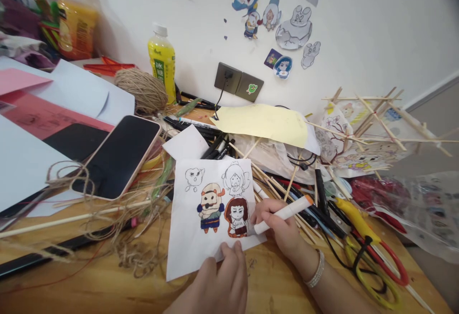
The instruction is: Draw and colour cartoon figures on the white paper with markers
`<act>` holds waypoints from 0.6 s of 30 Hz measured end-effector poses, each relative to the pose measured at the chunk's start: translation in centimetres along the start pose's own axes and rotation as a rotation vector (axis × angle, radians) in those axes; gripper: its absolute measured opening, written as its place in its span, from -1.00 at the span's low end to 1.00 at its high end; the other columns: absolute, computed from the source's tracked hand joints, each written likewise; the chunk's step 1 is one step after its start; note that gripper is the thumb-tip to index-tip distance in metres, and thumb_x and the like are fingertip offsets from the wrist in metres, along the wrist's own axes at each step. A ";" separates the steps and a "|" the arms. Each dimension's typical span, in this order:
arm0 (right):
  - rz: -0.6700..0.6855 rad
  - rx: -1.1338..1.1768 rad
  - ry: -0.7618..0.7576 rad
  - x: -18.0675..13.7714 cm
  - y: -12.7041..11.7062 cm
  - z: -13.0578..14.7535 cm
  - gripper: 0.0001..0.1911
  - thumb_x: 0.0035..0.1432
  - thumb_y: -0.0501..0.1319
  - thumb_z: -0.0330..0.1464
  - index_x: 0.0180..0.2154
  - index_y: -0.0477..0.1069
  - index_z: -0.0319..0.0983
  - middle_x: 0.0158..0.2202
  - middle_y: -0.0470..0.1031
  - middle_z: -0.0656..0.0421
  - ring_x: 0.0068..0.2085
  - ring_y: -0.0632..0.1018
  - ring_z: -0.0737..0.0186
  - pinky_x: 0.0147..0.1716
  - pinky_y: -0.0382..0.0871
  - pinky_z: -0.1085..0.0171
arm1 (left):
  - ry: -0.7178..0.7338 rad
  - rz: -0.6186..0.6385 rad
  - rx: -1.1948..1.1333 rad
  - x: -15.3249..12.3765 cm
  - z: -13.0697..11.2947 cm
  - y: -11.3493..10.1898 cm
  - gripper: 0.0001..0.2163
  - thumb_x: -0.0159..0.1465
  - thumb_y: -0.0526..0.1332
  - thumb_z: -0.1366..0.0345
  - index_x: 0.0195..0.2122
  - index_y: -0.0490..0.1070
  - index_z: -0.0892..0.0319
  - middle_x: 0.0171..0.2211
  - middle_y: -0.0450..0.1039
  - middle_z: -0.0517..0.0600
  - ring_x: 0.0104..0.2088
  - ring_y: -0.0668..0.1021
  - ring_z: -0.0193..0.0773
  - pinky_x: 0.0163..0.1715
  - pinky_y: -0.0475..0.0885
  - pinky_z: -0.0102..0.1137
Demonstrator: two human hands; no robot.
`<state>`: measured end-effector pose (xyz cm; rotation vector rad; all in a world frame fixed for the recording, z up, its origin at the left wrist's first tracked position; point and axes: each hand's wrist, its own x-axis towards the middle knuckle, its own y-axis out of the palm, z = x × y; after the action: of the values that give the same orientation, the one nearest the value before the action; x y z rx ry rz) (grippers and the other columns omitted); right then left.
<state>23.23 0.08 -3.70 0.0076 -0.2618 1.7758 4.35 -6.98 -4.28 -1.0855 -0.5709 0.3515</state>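
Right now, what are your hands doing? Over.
Right hand grips marker, tip on paper. Left hand pins paper's bottom edge. Sticks, pens crowd the right.

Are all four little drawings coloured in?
No, the two upper figures on the paper are bare outlines; only the lower two are coloured.

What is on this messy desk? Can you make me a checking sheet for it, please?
Surface: wooden table, bare only near the front edge.
Job's things: white paper with four cartoon figures, two coloured and two only outlined; marker, tip at the brown-haired figure.
Clutter: phone with a dark screen, ball of twine, loose twine, yellow bottle, pens, wooden sticks.
Grippers: left hand rests on the paper's lower edge; right hand grips the marker.
Cables: black cable plugged into the wall socket.
Surroundings: white wall with cartoon stickers.
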 end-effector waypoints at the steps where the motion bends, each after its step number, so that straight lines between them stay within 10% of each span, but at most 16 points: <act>1: -0.005 0.003 0.003 0.0 0.0 0.0 -0.79 0.02 0.12 -0.36 -0.62 0.35 -0.21 -0.62 0.38 0.19 -0.52 0.40 0.22 -0.49 0.26 0.26 | 0.003 0.000 -0.001 0.0 0.0 0.0 -0.71 0.32 0.07 0.23 -0.01 0.43 0.17 0.00 0.45 0.10 -0.13 0.42 -0.11 -0.45 0.16 -0.32; 18: -0.052 0.035 0.039 0.1 0.0 -0.2 -0.80 -0.02 0.13 -0.36 -0.64 0.33 -0.20 -0.64 0.36 0.20 -0.51 0.40 0.20 -0.49 0.26 0.26 | -0.003 -0.003 -0.011 0.0 0.0 0.0 -0.72 0.33 0.03 0.27 -0.03 0.44 0.18 -0.02 0.46 0.07 -0.13 0.42 -0.12 -0.45 0.17 -0.32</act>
<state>23.21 0.17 -3.86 0.0046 -0.2010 1.7272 4.36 -6.97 -4.21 -1.0942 -0.5778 0.3476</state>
